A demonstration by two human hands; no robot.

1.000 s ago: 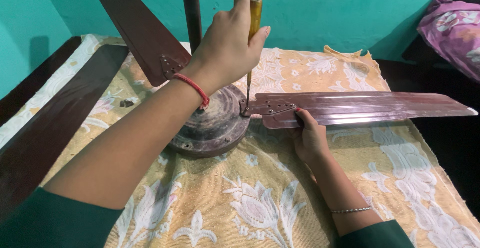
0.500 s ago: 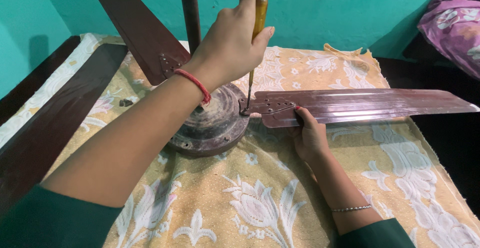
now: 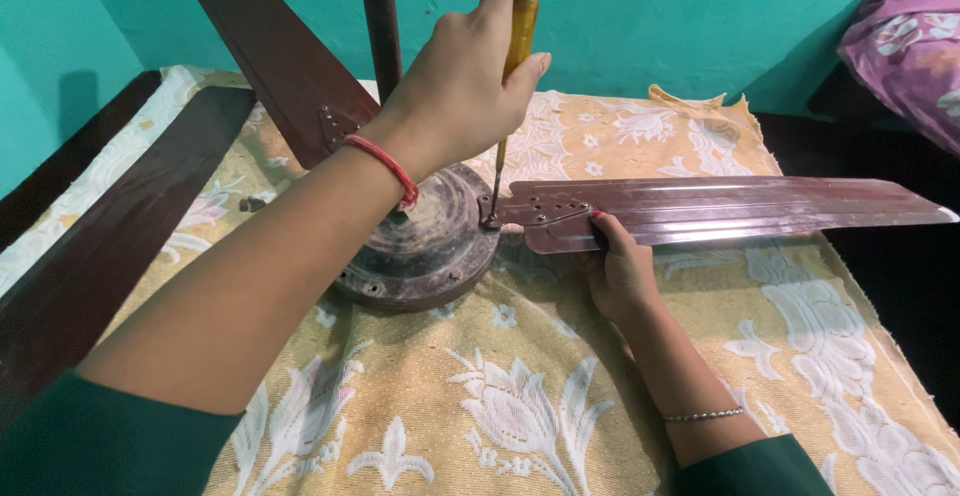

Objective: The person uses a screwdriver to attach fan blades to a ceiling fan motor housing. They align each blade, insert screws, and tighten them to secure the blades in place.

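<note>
Currently a yellow-handled screwdriver (image 3: 518,31) is gripped upright by the left hand (image 3: 455,91), tip at the round brown fan motor hub's (image 3: 420,246) 3 o'clock edge; the glossy maroon metal fan blade (image 3: 720,211) is pinched steady by the right hand (image 3: 620,271), keeping its bracket aligned.

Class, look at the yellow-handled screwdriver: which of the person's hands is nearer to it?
Left. The left hand grips the screwdriver by its handle, while the right hand sits lower, steadying the fan blade, apart from it.
</note>
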